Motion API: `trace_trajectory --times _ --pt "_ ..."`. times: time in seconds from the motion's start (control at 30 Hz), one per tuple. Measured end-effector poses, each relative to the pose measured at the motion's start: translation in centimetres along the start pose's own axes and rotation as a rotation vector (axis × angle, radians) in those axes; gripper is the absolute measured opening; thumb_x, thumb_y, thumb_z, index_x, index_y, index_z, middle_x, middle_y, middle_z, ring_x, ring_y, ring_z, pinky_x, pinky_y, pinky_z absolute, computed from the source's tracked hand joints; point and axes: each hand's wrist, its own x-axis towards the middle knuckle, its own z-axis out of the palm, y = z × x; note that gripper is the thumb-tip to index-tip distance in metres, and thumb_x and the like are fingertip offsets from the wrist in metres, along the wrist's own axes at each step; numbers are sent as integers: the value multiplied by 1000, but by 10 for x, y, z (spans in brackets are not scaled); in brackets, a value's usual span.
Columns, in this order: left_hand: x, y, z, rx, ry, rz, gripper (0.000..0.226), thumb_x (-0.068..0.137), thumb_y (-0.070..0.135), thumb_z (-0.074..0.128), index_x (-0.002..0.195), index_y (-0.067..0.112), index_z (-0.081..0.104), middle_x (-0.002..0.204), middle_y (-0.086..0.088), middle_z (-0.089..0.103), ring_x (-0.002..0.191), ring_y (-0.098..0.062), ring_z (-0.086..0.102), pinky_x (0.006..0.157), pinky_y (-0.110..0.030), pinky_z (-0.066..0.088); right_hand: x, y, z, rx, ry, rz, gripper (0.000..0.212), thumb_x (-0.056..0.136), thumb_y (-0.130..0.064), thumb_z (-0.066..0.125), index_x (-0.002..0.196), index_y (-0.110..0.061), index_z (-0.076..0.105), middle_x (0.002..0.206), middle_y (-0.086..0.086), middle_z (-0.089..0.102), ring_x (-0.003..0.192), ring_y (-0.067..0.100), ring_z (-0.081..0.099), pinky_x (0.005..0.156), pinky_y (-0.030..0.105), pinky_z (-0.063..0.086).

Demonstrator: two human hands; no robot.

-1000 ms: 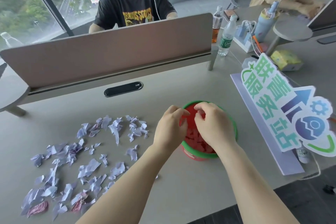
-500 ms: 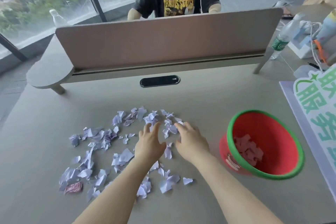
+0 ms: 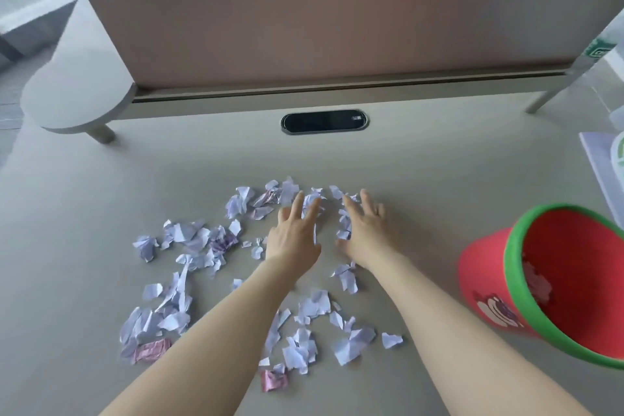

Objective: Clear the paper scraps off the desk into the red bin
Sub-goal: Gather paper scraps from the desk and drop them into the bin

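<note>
Head view looks down on a pale grey desk (image 3: pixel 422 186) strewn with lilac paper scraps (image 3: pixel 314 309), plus a few pink crumpled bits, spread from the near edge toward the middle. Two bare forearms reach out over the litter. At the heap's far end, the left hand (image 3: pixel 294 236) and right hand (image 3: pixel 367 231) lie palm-down with fingers straight and spread, resting on scraps and bracketing a small cluster between them; neither grasps anything. To the right, near the desk's edge, the red bin (image 3: pixel 489 284) with its green rim tilts toward the camera, some scraps inside. Farther back sit a black oval cable port (image 3: pixel 325 121) and a pinkish divider panel (image 3: pixel 331 20), a seated person and windows beyond.
</note>
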Motion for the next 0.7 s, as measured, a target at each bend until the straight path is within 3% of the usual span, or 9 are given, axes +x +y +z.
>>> trace_trajectory --times 0.17,0.33,0.5,0.6,0.7 --pt "20 -4 2 34 23 59 77 84 15 56 146 34 15 155 4 10 131 -30 26 79 -35 46 12 -3 9 -55 58 -7 71 81 -39 57 143 -32 23 145 -5 25 120 28 34 87 39 45" --pt "29 -6 6 12 50 65 52 89 13 49 136 31 40 136 7 40 121 -24 35 75 -32 45 12 -3 18 106 78 -58 41 86 -20 57 126 -22 48 127 -4 40 112 24 42 76 29 43" --pt "21 -6 14 -98 79 58 31 88 5 45 108 23 60 111 3 47 109 -21 42 58 -33 40 2 -9 26 233 57 -92 20 84 -6 52 101 -17 56 105 1 45 90 25 55 71 41 51" --pt "11 -3 19 -173 103 61 22 85 2 48 89 18 62 98 2 51 94 -22 50 58 -30 33 -6 -13 33 245 45 -89 19 86 -7 47 97 -17 58 97 1 45 81 26 55 66 39 48" --pt "2 0 22 -224 102 27 19 82 0 50 83 14 63 91 -1 54 79 -26 54 57 -28 31 -15 -15 34 229 31 -78 22 90 -7 45 101 -16 61 100 2 48 86 25 56 60 31 33"
